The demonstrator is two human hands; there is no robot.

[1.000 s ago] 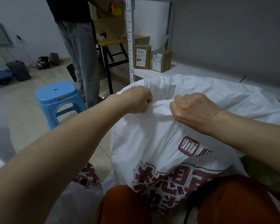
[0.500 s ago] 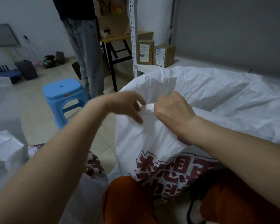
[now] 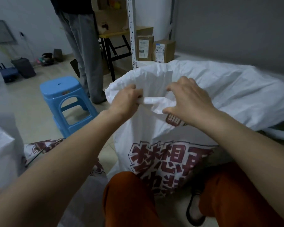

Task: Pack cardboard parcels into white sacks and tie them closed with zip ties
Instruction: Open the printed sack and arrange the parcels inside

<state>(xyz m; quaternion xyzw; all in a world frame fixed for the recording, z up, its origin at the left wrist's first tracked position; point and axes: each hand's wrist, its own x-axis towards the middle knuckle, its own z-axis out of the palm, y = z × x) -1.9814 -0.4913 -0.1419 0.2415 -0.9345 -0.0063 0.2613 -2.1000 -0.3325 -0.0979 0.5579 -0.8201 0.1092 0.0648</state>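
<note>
The white sack (image 3: pixel 154 154) stands at centre frame between the person's orange-clad knees (image 3: pixel 129 199), its red print facing the camera and its mouth gathered up at mid-frame. The left hand (image 3: pixel 127 102) grips the near rim of the mouth, fingers curled round a fold of the cloth just left of centre. The right hand (image 3: pixel 189 104) sits just right of it on the same rim, fingers spread and bent like a claw, thumb and fingertips pressing a bunched roll of the fabric; the roll runs straight between the two hands. The far wall of the sack rises behind both hands and spreads away to the right of the frame. Two parcels (image 3: pixel 154 49) stand side by side on a white shelf (image 3: pixel 184 57) above the sack, well apart from the hands. A blue stool (image 3: pixel 64 95) stands at left, with a standing person's grey trouser legs (image 3: pixel 82 51) behind it
</note>
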